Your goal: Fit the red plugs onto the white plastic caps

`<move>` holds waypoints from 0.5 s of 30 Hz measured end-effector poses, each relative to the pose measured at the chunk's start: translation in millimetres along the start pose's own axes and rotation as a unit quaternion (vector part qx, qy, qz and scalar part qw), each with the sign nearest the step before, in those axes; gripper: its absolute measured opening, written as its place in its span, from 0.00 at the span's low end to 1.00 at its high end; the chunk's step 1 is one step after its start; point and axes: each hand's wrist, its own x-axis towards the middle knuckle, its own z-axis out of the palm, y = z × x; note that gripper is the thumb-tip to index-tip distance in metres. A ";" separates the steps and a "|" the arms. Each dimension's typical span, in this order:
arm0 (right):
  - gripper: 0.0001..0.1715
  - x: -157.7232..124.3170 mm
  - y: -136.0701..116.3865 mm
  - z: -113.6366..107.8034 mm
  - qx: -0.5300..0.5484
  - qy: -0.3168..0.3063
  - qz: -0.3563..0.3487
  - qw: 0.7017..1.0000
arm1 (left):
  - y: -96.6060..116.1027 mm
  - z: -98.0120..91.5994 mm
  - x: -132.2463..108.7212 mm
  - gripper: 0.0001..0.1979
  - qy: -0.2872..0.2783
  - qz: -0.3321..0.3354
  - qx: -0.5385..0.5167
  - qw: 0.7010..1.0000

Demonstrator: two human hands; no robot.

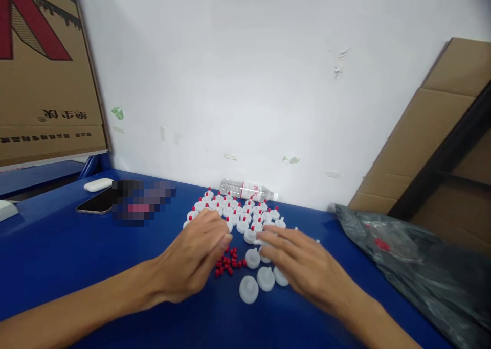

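My left hand point(195, 252) is closed, its fingers curled together beside a small pile of red caps point(226, 261); whatever it holds, if anything, is hidden. To the right, my right hand point(299, 257) reaches over the white nozzle lids point(265, 278) with its fingers stretched out and slightly blurred. A bit of white plastic shows at its fingertips, and I cannot tell whether they touch it. Behind both hands stand several rows of white nozzle lids with red tips point(242, 225). The nearest lids, without red tips, lie around and below my right hand.
A clear plastic bottle point(251, 190) lies on its side against the white wall. A phone point(95, 201) and a white oval case point(98, 184) are at the left of the blue table point(115, 252). Dark plastic bag point(429, 277) and cardboard point(414, 139) border the right side.
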 end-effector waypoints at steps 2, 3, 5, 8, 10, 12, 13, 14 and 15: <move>0.19 -10.1 19.6 -0.2 0.011 0.020 0.072 0.997 | -5.5 -5.0 1.0 0.15 0.030 -0.008 0.017 0.999; 0.17 -14.6 29.3 -0.1 0.016 0.036 0.125 0.991 | -8.0 -6.1 1.2 0.15 0.034 -0.008 0.028 0.999; 0.16 -22.4 47.0 0.7 0.021 0.041 0.230 0.972 | -11.2 -5.2 0.8 0.14 0.018 -0.011 0.048 0.999; 0.25 -33.0 67.5 4.0 0.038 -0.008 0.364 0.931 | -11.4 0.9 -1.3 0.10 -0.029 -0.030 0.051 0.998; 0.30 -41.1 77.3 8.0 0.055 -0.041 0.402 0.913 | -10.0 4.3 -2.4 0.07 -0.051 -0.049 0.039 0.997; 0.33 -49.1 84.1 13.0 0.076 -0.070 0.411 0.906 | -9.1 5.7 -2.8 0.05 -0.063 -0.064 0.037 0.995; 0.33 -52.6 86.4 15.5 0.089 -0.085 0.414 0.902 | -9.2 6.0 -2.8 0.05 -0.068 -0.067 0.040 0.995; 0.34 -55.4 88.1 18.0 0.102 -0.100 0.415 0.898 | -9.5 6.2 -2.8 0.04 -0.072 -0.071 0.044 0.994; 0.34 -57.5 89.1 20.1 0.114 -0.113 0.416 0.895 | -10.2 6.5 -2.9 0.04 -0.077 -0.077 0.048 0.993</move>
